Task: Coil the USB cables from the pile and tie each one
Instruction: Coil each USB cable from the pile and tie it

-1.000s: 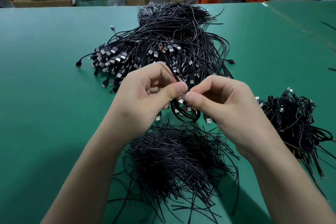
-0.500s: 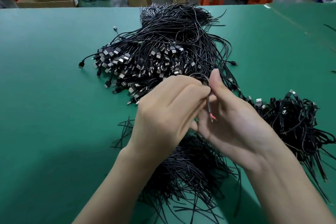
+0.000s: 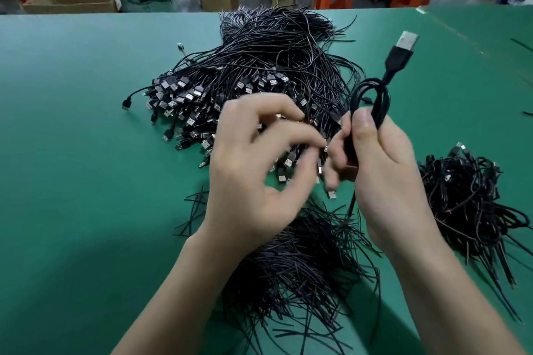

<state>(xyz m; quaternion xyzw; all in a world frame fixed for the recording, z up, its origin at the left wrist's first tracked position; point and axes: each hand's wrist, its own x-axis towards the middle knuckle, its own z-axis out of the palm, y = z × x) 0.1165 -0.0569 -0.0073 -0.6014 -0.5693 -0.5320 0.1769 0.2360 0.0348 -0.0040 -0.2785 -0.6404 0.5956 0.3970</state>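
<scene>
Right hand point(image 3: 383, 170) clenches coiled USB cable point(image 3: 372, 98), loop above fist. Left hand point(image 3: 259, 158) beside it, blurred; hold unclear. Tie apparently pending. Finished heap point(image 3: 467, 196) right of grip; big pile point(image 3: 259, 66) beyond, uncoiled.

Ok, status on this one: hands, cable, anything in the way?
Right hand grips coiled cable, plug up. Left hand beside it, fingers curled, blurred; hold unclear. Nothing between them; pile behind, ties below.

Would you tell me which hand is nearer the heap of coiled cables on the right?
Right. The right hand is just left of the heap; the left hand farther left.
</scene>
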